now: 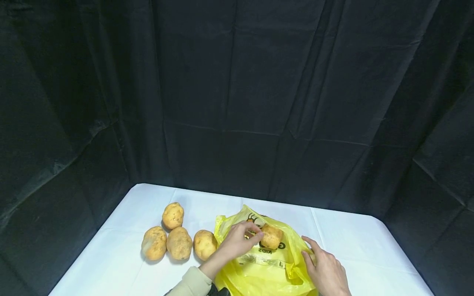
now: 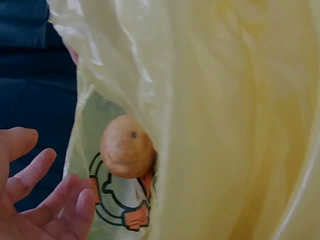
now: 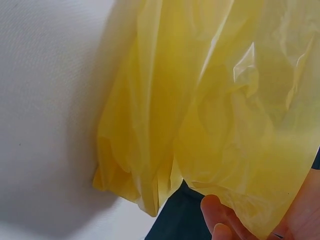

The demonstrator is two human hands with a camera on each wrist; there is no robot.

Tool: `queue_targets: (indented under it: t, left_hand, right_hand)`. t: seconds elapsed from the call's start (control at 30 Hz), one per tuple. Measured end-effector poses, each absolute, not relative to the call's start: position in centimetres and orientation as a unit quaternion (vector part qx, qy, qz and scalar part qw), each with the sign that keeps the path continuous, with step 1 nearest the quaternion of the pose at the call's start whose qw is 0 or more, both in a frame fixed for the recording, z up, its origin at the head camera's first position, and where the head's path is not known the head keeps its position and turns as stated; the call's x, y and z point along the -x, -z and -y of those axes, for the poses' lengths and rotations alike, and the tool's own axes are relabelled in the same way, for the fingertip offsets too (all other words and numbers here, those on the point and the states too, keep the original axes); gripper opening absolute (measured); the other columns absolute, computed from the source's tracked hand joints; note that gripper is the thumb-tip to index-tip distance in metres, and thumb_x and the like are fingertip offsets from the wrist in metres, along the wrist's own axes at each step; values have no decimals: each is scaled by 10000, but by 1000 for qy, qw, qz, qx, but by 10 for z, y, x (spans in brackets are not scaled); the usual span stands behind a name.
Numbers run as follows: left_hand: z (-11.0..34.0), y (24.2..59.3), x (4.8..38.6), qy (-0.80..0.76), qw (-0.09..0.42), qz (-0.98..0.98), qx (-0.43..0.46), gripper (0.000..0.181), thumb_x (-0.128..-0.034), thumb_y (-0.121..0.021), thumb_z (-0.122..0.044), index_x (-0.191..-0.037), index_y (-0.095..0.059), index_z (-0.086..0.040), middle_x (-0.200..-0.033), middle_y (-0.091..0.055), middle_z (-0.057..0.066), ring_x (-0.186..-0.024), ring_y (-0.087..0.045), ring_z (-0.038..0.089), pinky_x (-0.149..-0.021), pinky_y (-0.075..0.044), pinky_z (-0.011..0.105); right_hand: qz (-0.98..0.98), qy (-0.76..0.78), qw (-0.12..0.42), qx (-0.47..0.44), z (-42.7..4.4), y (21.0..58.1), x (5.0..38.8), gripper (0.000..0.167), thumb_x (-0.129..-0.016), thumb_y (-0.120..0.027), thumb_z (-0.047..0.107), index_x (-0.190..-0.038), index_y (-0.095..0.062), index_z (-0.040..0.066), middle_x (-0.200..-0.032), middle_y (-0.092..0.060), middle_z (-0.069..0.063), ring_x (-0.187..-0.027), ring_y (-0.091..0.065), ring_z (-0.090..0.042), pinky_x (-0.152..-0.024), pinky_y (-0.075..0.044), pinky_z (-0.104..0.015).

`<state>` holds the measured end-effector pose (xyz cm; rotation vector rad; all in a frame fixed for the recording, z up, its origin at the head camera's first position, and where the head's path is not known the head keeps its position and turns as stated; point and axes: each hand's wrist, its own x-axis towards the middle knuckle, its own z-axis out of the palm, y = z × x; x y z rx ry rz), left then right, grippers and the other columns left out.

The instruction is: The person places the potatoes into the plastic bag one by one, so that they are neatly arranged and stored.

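Observation:
A yellow plastic bag (image 1: 259,277) with printed figures and letters lies spread with its mouth open. One potato (image 1: 271,236) is inside it, against the printed wall; the left wrist view shows this potato (image 2: 127,146) partly behind a fold. Reaching over the bag's opening, my left hand (image 1: 238,240) has its fingertips close to that potato. In the left wrist view the left hand (image 2: 47,195) has loosely bent, spread fingers and holds nothing. My right hand (image 1: 327,269) grips the bag's right edge between thumb and fingers, and the plastic partly covers those fingers in the right wrist view.
Left of the bag several potatoes sit on the white-covered table (image 1: 355,242): a rear potato (image 1: 173,216), a left potato (image 1: 154,243), a middle potato (image 1: 179,243) and one potato (image 1: 205,244) beside the bag. Black curtains (image 1: 237,102) surround the table's back and sides.

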<state>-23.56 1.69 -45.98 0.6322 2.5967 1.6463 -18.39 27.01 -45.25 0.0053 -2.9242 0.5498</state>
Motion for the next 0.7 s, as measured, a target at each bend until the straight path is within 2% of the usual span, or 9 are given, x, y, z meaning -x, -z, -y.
queue_targets:
  t: [0.27,0.47,0.7]
  left_hand:
    - [-9,458,232,-521,-22,-829,-204,172,-951,-646,-338,-968,-712,-180,-1095,-645,-11,-906,-633,198,-727,-502,303]
    - [-2,463,231,-502,-47,-841,-194,157,-956,-634,-339,-968,-698,-196,-1080,-648,-31,-925,-633,237,-754,-489,336]
    - [6,457,225,-506,-74,-835,-203,158,-958,-631,-340,-957,-697,-196,-1074,-641,-24,-939,-622,275,-751,-489,350]
  right_hand:
    - [979,-183,93,-10,-271,454,184,403,-929,-655,170,-1318,-580,98,-1043,-694,-191,-720,-652,-253,-590,-502,-487]
    - [979,-183,94,-11,-271,454,183,406,-929,-653,179,-1320,-580,100,-1050,-695,-180,-772,-669,-302,-615,-506,-505]
    - [978,-184,93,-11,-272,452,183,407,-928,-653,178,-1320,-580,97,-986,-698,-185,-686,-633,-238,-586,-495,-490]
